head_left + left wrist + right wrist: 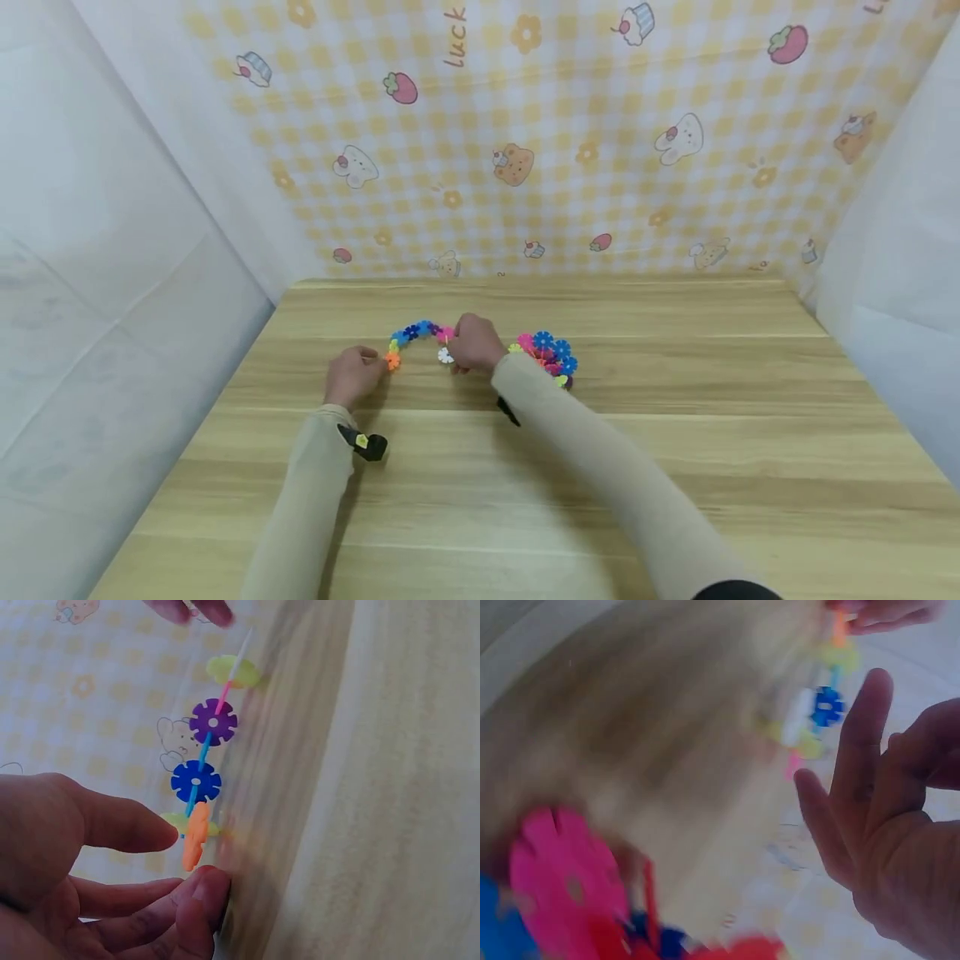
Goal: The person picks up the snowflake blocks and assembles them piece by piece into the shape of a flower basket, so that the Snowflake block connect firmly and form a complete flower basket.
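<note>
A curved chain of interlocking plastic snowflake discs [412, 332] lies on the table, in blue, purple, pink and yellow-green. An orange disc [195, 836] ends it on the left, and a white disc [446, 355] hangs at the other end. My left hand [354, 377] pinches the orange disc between thumb and fingers. Beside the white end is my right hand [477, 343]; the right wrist view shows its fingers [866, 735] loosely extended, apart from the chain, with nothing held.
Right of the chain is a heap of loose discs [562, 350] in pink, blue, red and yellow-green, partly behind my right sleeve. The wooden table [675, 467] meets a yellow-checked cloth [570, 200] at its back edge. White sheets [97, 275] hang at both sides.
</note>
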Demonstrator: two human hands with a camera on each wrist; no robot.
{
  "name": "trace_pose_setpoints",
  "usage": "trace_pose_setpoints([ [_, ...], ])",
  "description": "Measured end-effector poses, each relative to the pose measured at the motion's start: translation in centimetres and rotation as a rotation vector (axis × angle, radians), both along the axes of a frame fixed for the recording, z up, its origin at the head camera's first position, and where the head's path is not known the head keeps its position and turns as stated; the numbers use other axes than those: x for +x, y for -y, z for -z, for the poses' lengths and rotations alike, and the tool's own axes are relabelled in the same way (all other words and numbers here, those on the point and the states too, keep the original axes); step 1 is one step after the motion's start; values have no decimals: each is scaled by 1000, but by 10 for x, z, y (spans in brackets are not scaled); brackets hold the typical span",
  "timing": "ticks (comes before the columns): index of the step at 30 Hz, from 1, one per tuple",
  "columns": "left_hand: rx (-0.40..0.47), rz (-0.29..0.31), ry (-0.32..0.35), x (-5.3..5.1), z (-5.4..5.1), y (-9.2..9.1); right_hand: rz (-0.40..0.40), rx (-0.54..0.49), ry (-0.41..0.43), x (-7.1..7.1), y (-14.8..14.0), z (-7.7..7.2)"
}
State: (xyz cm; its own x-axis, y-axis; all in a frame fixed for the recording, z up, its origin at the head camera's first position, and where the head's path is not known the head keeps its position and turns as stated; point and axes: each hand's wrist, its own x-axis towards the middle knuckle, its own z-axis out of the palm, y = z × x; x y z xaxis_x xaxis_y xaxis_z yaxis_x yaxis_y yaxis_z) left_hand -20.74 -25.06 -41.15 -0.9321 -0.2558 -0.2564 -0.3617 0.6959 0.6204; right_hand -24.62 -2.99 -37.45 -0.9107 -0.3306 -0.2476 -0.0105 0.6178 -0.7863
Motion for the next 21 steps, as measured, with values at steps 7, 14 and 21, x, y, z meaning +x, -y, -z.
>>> trace_pose_setpoints([
  [7, 4, 11, -55, 0, 6, -7, 208, 19, 68, -15, 19, 31],
  [14, 126, 24, -106, 6, -3, -13, 211, -59, 46, -8, 11, 23],
  [21, 292, 68, -229, 11, -28, -32, 164, -138, -61, -1, -22, -18],
])
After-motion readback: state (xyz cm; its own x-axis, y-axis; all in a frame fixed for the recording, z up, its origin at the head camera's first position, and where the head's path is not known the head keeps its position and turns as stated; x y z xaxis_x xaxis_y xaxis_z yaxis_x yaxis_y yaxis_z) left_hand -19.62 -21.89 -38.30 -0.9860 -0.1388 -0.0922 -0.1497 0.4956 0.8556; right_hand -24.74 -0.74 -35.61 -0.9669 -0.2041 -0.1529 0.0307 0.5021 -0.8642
